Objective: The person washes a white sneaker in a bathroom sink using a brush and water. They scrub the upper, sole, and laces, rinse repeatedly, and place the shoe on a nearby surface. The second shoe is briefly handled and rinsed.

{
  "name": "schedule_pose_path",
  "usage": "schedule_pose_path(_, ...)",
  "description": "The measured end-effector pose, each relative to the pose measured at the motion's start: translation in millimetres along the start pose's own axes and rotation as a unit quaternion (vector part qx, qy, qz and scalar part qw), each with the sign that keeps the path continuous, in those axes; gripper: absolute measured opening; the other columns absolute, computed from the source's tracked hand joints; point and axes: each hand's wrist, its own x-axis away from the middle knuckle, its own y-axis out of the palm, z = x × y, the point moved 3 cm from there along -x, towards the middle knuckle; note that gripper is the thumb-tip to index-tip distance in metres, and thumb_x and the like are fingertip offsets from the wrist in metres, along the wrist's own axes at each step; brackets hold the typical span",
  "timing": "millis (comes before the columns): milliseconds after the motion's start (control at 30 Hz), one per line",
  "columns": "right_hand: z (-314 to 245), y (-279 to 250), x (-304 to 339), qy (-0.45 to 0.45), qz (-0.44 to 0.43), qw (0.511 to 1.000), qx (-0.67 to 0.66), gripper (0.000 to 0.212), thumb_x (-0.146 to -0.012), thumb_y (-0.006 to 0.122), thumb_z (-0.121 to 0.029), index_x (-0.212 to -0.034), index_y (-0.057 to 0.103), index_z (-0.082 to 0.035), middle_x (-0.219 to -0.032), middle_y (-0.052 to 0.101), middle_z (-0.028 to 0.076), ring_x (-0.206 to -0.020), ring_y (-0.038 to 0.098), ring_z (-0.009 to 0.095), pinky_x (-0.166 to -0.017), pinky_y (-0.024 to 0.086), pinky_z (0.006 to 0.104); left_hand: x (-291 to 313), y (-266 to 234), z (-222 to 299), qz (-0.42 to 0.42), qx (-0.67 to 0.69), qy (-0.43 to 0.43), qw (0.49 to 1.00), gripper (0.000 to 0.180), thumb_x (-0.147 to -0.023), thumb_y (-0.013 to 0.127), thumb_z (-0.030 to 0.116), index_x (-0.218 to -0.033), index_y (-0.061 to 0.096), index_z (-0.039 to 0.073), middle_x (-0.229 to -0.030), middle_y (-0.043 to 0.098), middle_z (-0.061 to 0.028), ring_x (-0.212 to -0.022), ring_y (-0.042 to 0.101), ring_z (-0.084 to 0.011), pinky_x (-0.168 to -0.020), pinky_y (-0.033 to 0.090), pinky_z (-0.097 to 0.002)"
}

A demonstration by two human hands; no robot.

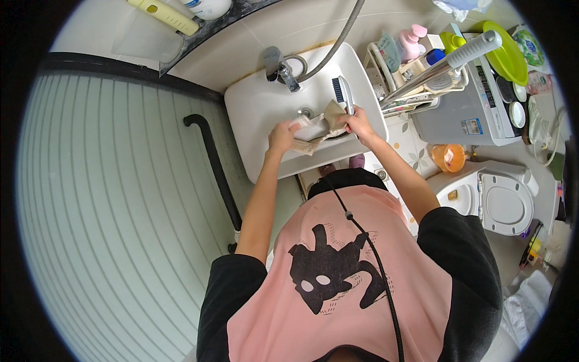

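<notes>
Over the white washbasin [253, 114], my left hand [282, 136] and my right hand [358, 123] grip opposite sides of a beige and white fabric piece [333, 116]. Its flaps spread apart and a pale middle shows between them; the exact kind is not clear. Both hands are closed on its edges. A scrubbing brush [345, 93] with dark bristles and a pale handle lies just beyond my right hand. The handle's lower end reaches those fingers, and I cannot tell whether they also hold it. Past the fabric is the metal drain [306, 113].
A chrome faucet [283, 69] and grey hose [338, 45] stand behind the basin. To the right are a storage rack [395, 78] with bottles, a grey washing machine [446, 117], an orange bin [447, 158] and a toilet [506, 202]. A black bent rail [211, 157] runs along the left.
</notes>
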Motion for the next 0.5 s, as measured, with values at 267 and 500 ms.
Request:
schedule_pose_path(267,4.0,-1.5,-1.8,0.026,-0.033,0.999,-0.006,0.018,-0.068,0.059,-0.006,-0.084,0.051,0.001,-0.066,0.051,0.004,-0.048,0.043,0.008,-0.041,0.034,0.0208,-8.1,3.7,-10.2,0.191,0.085,-0.025,0.978,0.036,-0.081,0.048,0.039,-0.088,0.058,0.006,-0.084,0.059,-0.0170,-0.081,0.054,-0.0366,-0.069,0.042,-0.0439)
schedule_pose_path(500,2.6,7.5,2.2,0.015,-0.047,0.998,-0.030,0.029,-0.068,0.060,-0.008,-0.093,0.051,0.002,-0.081,0.056,0.008,-0.073,0.052,0.014,-0.060,0.041,0.0251,1.0,5.6,-9.3,0.116,0.253,-0.050,0.959,0.039,-0.078,0.054,0.037,-0.079,0.059,-0.001,-0.071,0.058,-0.0133,-0.067,0.056,-0.0244,-0.068,0.042,-0.0365)
